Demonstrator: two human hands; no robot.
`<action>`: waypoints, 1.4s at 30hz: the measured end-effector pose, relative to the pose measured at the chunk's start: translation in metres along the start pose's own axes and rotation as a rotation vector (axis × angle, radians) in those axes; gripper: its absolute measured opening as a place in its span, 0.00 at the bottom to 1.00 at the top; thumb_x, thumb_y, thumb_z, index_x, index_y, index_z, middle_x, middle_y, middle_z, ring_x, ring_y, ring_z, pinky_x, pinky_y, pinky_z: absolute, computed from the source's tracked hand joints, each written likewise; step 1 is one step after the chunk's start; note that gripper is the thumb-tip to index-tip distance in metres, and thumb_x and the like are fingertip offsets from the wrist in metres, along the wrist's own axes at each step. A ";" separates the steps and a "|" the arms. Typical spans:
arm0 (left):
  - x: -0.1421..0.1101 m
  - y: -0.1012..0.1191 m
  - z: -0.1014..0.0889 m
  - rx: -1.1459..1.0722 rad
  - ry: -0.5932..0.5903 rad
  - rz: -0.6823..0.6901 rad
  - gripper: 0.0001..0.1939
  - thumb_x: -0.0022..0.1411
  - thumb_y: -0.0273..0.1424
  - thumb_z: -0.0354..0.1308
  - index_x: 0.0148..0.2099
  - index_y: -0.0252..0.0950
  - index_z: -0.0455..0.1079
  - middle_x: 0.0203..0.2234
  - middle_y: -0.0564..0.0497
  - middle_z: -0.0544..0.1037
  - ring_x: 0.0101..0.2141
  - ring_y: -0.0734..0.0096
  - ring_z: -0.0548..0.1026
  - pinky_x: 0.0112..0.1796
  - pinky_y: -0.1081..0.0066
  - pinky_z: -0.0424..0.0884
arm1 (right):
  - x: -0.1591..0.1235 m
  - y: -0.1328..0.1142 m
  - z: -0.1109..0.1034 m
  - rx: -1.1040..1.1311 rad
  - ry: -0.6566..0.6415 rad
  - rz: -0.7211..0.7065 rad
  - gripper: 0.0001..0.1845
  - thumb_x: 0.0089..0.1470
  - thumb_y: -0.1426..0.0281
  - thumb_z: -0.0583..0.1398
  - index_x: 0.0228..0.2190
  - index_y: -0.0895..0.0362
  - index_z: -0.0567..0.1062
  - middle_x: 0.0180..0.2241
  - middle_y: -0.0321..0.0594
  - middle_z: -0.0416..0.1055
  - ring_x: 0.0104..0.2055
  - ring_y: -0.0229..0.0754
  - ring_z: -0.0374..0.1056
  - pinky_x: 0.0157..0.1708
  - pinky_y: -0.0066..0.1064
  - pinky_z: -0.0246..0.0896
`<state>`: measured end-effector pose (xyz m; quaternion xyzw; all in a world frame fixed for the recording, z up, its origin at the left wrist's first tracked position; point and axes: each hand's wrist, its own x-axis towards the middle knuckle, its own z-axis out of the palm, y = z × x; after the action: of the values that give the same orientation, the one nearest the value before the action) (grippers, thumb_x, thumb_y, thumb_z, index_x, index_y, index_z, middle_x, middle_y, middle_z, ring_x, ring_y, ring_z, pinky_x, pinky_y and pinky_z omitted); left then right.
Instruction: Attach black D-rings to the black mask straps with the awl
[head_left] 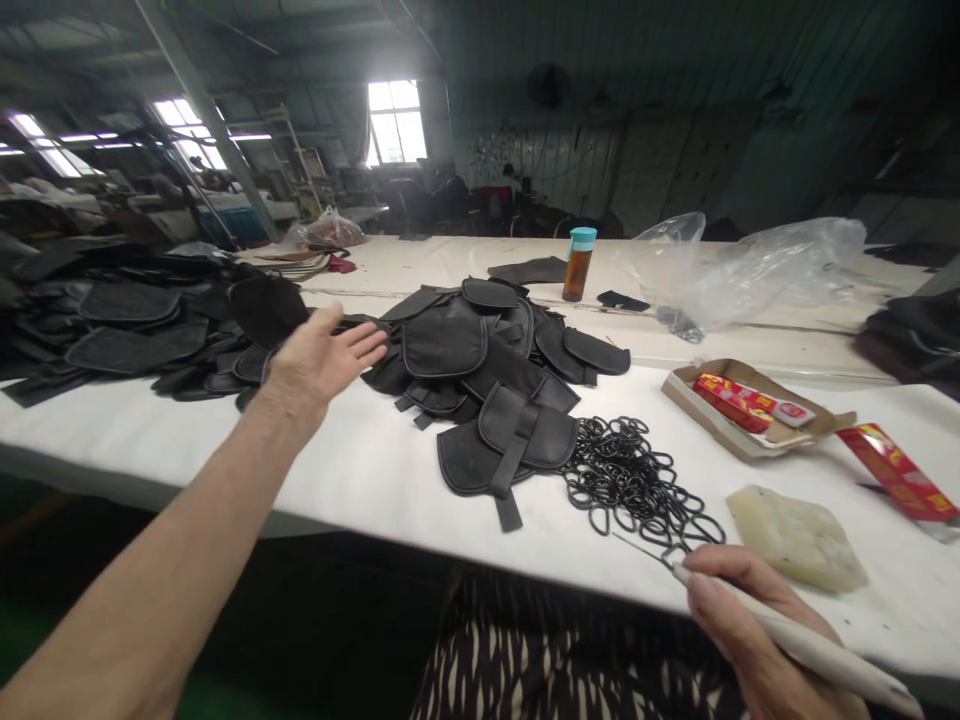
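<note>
- The left hand [322, 360] reaches out empty over the white table cover [352, 480], palm turned up and fingers spread wide, just beside the middle heap of black flap pieces [444, 346]; whether a fingertip touches one, I can't tell from here
- The right hand [757, 620] is closed narrow around a white-handled awl [795, 625], held much like a pen, probably because that grip steers the thin metal shaft well; its tip points left, by the black oval rings [626, 480]
- Those rings lie loose near the table's front edge, beside the flap pieces, likely so such small parts are within short reach
- One flap piece at the front has its strap [514, 455] pointing toward the person; a second heap [124, 320] sits farther left, perhaps so the lots don't mix
- A cloudy yellowish block [795, 535] rests beyond the right hand, with a cardboard tray [739, 445] of red packets [750, 400] behind it; the blue-lidded bottle [577, 270] stands upright well back, sensibly away from the elbows
</note>
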<state>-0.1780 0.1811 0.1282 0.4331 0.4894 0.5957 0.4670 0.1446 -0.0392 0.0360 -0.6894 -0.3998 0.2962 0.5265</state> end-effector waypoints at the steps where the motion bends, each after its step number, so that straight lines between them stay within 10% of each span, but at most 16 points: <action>1: -0.007 -0.013 0.006 0.054 -0.032 0.000 0.23 0.60 0.34 0.52 0.56 0.32 0.55 0.48 0.35 0.70 0.41 0.63 0.74 0.41 0.63 0.68 | 0.001 0.002 0.001 0.020 0.001 0.022 0.17 0.42 0.52 0.62 0.26 0.52 0.71 0.19 0.32 0.63 0.24 0.38 0.58 0.24 0.27 0.55; 6: -0.067 -0.090 0.044 0.487 -0.460 0.218 0.08 0.53 0.27 0.56 0.37 0.35 0.73 0.37 0.45 0.77 0.38 0.63 0.73 0.43 0.64 0.67 | 0.002 0.006 0.008 0.175 0.007 0.169 0.22 0.40 0.53 0.64 0.32 0.56 0.71 0.20 0.34 0.67 0.19 0.34 0.55 0.17 0.24 0.49; 10: -0.080 -0.104 0.058 1.311 -0.950 0.919 0.21 0.57 0.17 0.45 0.47 0.40 0.70 0.53 0.43 0.69 0.38 0.66 0.71 0.39 0.66 0.64 | 0.005 0.009 0.008 0.200 -0.032 0.151 0.23 0.44 0.52 0.62 0.34 0.58 0.70 0.17 0.34 0.68 0.14 0.30 0.51 0.13 0.22 0.45; 19: -0.049 -0.092 0.067 1.634 -1.190 1.383 0.13 0.56 0.17 0.47 0.38 0.34 0.69 0.47 0.41 0.72 0.32 0.65 0.69 0.35 0.66 0.63 | 0.019 0.037 0.002 0.070 0.004 -0.023 0.15 0.52 0.58 0.60 0.37 0.55 0.71 0.24 0.34 0.69 0.19 0.33 0.60 0.18 0.23 0.58; 27: -0.074 -0.084 0.066 1.188 -0.753 1.132 0.12 0.63 0.24 0.46 0.35 0.34 0.70 0.43 0.44 0.75 0.38 0.68 0.74 0.38 0.71 0.68 | 0.025 0.052 -0.001 -0.206 0.096 -0.433 0.10 0.56 0.65 0.56 0.38 0.57 0.71 0.26 0.38 0.71 0.24 0.38 0.68 0.25 0.26 0.65; 34: -0.132 -0.055 0.091 0.804 -0.566 0.607 0.05 0.58 0.30 0.55 0.33 0.38 0.71 0.24 0.57 0.76 0.24 0.75 0.72 0.27 0.78 0.66 | 0.030 0.057 -0.024 -0.619 0.186 -0.633 0.08 0.57 0.72 0.54 0.38 0.59 0.72 0.30 0.43 0.72 0.30 0.43 0.69 0.32 0.33 0.65; 42: -0.154 -0.051 0.120 0.735 -0.506 0.409 0.10 0.57 0.33 0.57 0.24 0.37 0.66 0.13 0.60 0.68 0.16 0.79 0.64 0.21 0.78 0.60 | 0.031 0.058 -0.018 -0.899 0.028 -0.940 0.19 0.56 0.84 0.45 0.41 0.62 0.71 0.37 0.52 0.74 0.41 0.49 0.69 0.38 0.39 0.66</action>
<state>-0.0249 0.0557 0.0858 0.7877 0.4432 0.3391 0.2610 0.1887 -0.0286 -0.0145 -0.5979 -0.7369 -0.1710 0.2653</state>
